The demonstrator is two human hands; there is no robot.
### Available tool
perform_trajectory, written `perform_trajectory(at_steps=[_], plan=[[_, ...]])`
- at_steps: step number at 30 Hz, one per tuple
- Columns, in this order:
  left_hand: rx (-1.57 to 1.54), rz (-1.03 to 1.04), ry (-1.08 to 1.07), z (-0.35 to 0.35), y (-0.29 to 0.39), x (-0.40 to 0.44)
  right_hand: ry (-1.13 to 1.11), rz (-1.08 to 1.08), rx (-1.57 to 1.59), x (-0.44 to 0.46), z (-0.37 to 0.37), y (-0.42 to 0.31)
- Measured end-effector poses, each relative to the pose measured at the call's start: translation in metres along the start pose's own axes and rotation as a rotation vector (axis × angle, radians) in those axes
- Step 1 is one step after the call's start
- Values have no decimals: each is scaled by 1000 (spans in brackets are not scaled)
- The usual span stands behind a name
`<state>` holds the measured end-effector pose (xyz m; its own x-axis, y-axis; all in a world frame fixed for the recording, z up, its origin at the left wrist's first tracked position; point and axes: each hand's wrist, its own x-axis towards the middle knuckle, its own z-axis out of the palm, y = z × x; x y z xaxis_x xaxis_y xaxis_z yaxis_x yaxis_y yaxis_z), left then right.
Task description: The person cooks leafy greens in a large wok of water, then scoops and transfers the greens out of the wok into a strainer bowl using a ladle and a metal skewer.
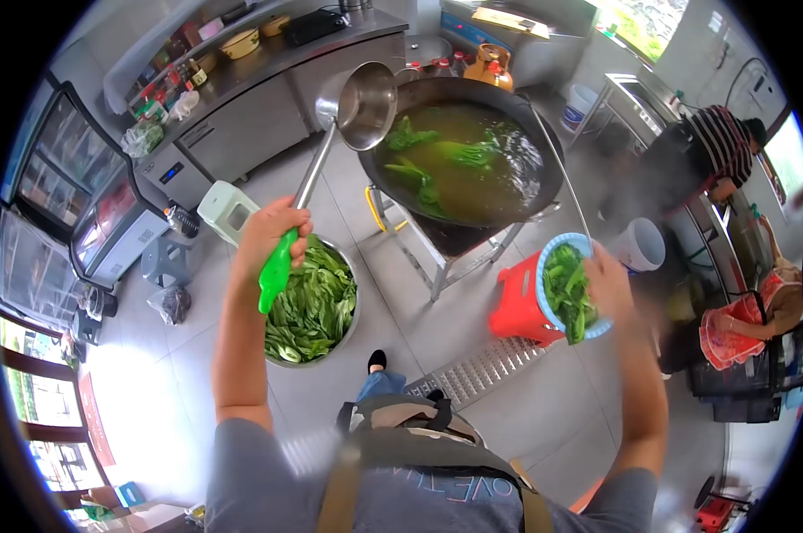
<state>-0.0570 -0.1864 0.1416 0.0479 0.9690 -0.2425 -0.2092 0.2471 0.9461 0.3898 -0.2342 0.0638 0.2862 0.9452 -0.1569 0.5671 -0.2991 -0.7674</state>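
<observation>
My left hand [275, 235] is closed around the green-gripped handle of a metal ladle [366, 105]. The ladle's bowl is raised beside the left rim of a large wok [372, 174]. Leafy greens [468, 154] float in the wok's brownish, bubbling liquid. My right hand [608, 282], slightly blurred, seems closed on a long thin metal rod [561, 169] that slants across the wok's right side. Beside that hand, a light-blue basket [554, 244] holds green leaves [566, 286] above a red stool-like stand [519, 306]. Below my left hand is a metal basin [355, 306] full of leafy greens [308, 306].
The wok sits on a metal stand [459, 249]. A floor drain grate [477, 373] runs near my feet. An orange gas cylinder [490, 64] stands behind the wok. Two people, one in a striped top [726, 142], one in a red apron [730, 333], are at the right counter.
</observation>
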Motion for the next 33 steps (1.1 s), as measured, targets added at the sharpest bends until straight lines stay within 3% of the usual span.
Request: perform_trajectory(at_steps=[5,6,9,12,15,19,23,29,33], plan=[[46,-85,-62,-43,9,38,-90,-14,-465,79,45,-64],[40,-109,-78,-52,11,46,-165,93,-489,77,55,-85],[42,-159,-92,-75,19,67,-344,206,-109,71,75,-89],[47,-183,-115,-93,23,89,-360,493,349,51,83,-104],[40,-184,-129,-105,27,107,-416,607,477,37,96,-124],[30,-210,-142,-115,30,127,-429,581,281,22,123,-146],[13,-215,-203,-127,34,136,-502,745,337,6,122,-160],[38,-222,-147,-126,34,135,-732,901,966,-8,92,-140],[13,-226,-151,-125,28,130,-781,1009,1640,-28,98,-117]])
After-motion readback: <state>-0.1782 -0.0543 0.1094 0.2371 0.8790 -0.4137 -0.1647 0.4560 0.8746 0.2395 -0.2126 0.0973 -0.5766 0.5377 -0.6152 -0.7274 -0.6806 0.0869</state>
